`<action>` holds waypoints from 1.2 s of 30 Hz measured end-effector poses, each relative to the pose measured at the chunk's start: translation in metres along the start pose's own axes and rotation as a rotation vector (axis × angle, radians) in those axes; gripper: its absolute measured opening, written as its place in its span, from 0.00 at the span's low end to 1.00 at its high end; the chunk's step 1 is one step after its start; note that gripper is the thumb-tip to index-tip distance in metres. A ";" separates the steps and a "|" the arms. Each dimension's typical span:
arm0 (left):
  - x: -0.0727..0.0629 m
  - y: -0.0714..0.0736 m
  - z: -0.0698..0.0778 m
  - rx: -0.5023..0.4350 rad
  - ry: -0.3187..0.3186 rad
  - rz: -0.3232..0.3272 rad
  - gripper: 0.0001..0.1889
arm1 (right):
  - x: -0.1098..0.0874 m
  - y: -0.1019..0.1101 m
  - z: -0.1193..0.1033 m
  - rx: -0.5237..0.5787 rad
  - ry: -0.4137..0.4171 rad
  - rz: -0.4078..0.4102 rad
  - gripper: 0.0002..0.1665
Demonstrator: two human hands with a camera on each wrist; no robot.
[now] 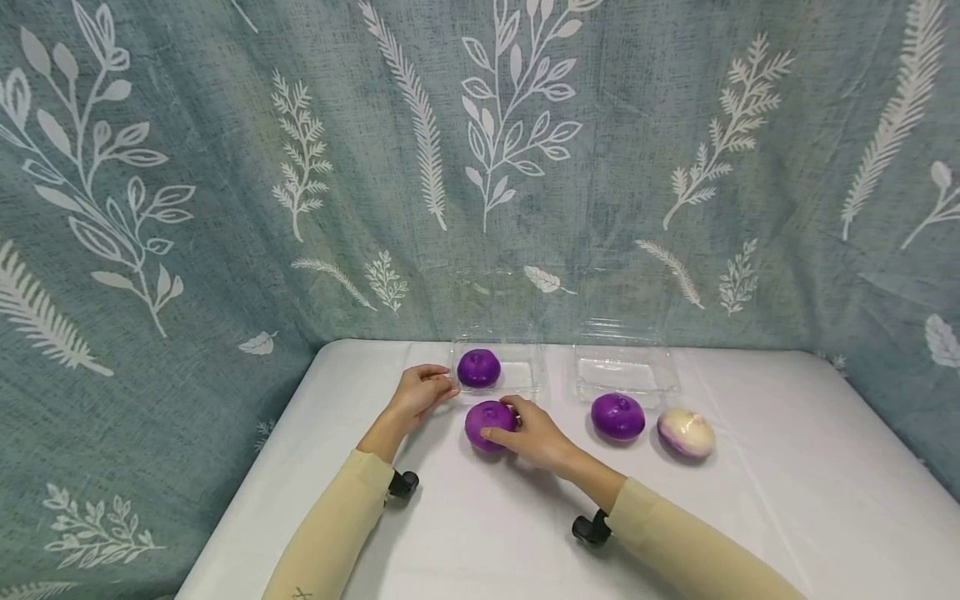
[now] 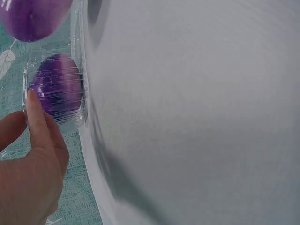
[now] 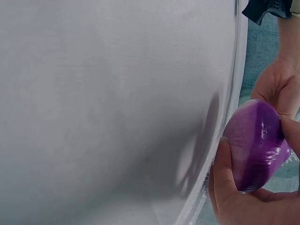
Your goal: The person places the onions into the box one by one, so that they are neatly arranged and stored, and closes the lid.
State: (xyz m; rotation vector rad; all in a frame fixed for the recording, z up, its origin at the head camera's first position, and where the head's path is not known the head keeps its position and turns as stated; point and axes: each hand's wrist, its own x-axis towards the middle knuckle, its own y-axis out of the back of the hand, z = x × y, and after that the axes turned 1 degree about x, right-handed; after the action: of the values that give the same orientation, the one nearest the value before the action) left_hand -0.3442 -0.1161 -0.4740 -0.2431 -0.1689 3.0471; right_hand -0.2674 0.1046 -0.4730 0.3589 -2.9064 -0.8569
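Observation:
My right hand (image 1: 536,433) grips a purple turnip (image 1: 489,426), fingers on one side and thumb on the other. In the right wrist view this turnip (image 3: 258,145) shows a paler pinkish side and hangs above the cloth. Just behind it stands a clear hinged plastic container (image 1: 521,377), lid raised, with another purple turnip (image 1: 478,368) in its left half. At the container's left end is my left hand (image 1: 422,395). Its fairly straight fingers (image 2: 37,122) reach the clear wall, beside the turnip inside (image 2: 57,86).
A second clear container (image 1: 626,375), lid raised, stands at the back right. In front of it are a purple turnip (image 1: 618,417) and a turnip with its cream side up (image 1: 687,433). A leaf-patterned curtain (image 1: 600,208) hangs behind the white-covered table (image 1: 480,533).

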 end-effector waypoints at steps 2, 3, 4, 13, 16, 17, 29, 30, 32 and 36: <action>0.000 0.000 0.000 0.000 0.003 0.004 0.22 | -0.002 0.003 -0.001 0.000 0.007 0.001 0.40; 0.000 0.000 0.000 0.000 0.004 0.007 0.22 | -0.003 0.004 -0.001 -0.003 0.011 0.003 0.40; 0.000 0.001 0.000 -0.001 0.004 0.009 0.22 | -0.004 0.006 -0.001 -0.007 0.014 0.003 0.40; 0.001 0.002 0.001 0.005 0.006 0.005 0.22 | -0.008 0.020 0.001 -0.034 0.037 0.001 0.42; 0.000 0.001 0.002 0.003 0.011 0.002 0.22 | -0.008 0.025 0.001 -0.053 0.052 -0.002 0.43; 0.000 0.001 0.002 0.003 0.012 0.001 0.22 | -0.008 0.027 0.001 -0.058 0.061 -0.003 0.43; 0.000 0.001 0.000 -0.002 0.006 -0.011 0.23 | -0.004 0.048 -0.005 -0.139 0.172 0.020 0.38; 0.000 0.001 0.000 0.000 0.006 -0.012 0.23 | -0.002 0.050 -0.006 -0.151 0.178 0.024 0.39; 0.000 0.001 0.000 0.001 0.010 -0.011 0.22 | 0.000 0.053 -0.006 -0.190 0.201 0.035 0.40; 0.001 0.001 -0.001 0.006 0.013 -0.009 0.22 | 0.007 0.061 -0.006 -0.235 0.207 0.059 0.42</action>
State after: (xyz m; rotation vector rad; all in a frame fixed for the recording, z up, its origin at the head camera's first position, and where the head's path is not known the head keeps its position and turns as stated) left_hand -0.3450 -0.1170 -0.4748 -0.2609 -0.1588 3.0360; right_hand -0.2848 0.1491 -0.4345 0.3187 -2.5805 -1.0677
